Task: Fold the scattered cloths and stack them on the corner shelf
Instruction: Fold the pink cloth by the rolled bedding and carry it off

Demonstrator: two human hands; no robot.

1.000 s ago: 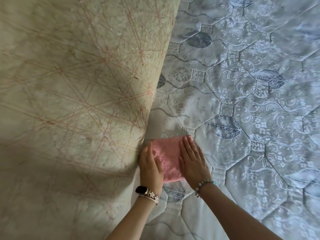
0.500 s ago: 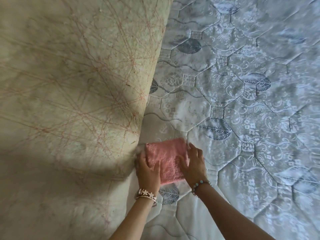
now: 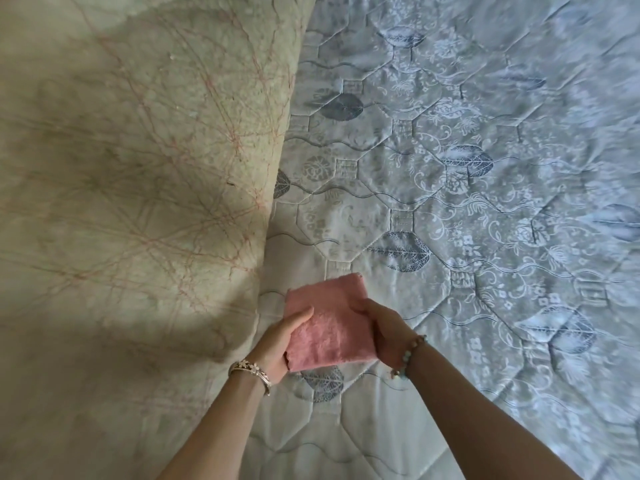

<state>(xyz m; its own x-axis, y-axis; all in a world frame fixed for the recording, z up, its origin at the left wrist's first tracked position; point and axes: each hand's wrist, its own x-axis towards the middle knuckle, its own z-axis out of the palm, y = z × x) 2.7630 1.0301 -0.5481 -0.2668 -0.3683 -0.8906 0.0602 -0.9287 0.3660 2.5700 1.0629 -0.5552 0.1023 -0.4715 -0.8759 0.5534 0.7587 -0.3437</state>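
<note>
So nearest the camera, both forearms come up toward the pink cloth [image 3: 329,327], and that cloth is the landmark for everything else. It's already folded into a thick little rectangle, with its long axis running away from the person and tipped slightly to one side. The left hand [image 3: 277,344] clamps the cloth's left edge, thumb across the top face and the other fingers tucked underneath where I can't see them. The right hand [image 3: 384,334] does the same on the cloth's right edge, thumb on top, the rest curled under. Both hands are closed on the cloth from opposite long sides, so neither one is really nearer; it sits square between them.

It looks lifted just clear of the bed [image 3: 485,202], though I can't say for sure the far end isn't touching the quilted cover. Beyond and to the right of the cloth, the blue leaf-print quilting [image 3: 403,251] spreads out. To the left of the cloth, and running far beyond it, is a big beige blanket [image 3: 138,168] with reddish threads, bunched up high.

No corner shelf anywhere in view, so my guess is the next bit is a carry, with the head turning to find it first.
</note>
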